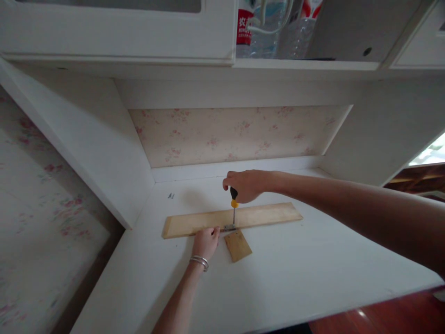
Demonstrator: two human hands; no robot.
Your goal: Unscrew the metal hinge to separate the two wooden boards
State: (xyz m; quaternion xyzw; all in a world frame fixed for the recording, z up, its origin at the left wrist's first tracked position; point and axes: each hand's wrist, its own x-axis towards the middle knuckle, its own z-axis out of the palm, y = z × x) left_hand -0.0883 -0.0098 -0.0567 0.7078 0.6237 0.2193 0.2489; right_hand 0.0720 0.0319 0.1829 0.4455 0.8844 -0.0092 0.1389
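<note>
A long pale wooden board [264, 214] lies flat on the white desk [313, 269]. A small square wooden piece [238, 245] lies against its near edge, joined by a small metal hinge [229, 228]. My right hand [247, 184] grips a screwdriver [234, 204] with a black and yellow handle, held upright with its tip on the hinge. My left hand [206, 242], a silver bracelet on its wrist, rests with fingers curled on the board's near edge just left of the hinge.
White side panels wall in the desk left and right, with flowered wallpaper [229, 134] behind. A shelf overhead holds water bottles [267, 28]. The desk's front edge runs along the lower right, above a red-brown floor [382, 317].
</note>
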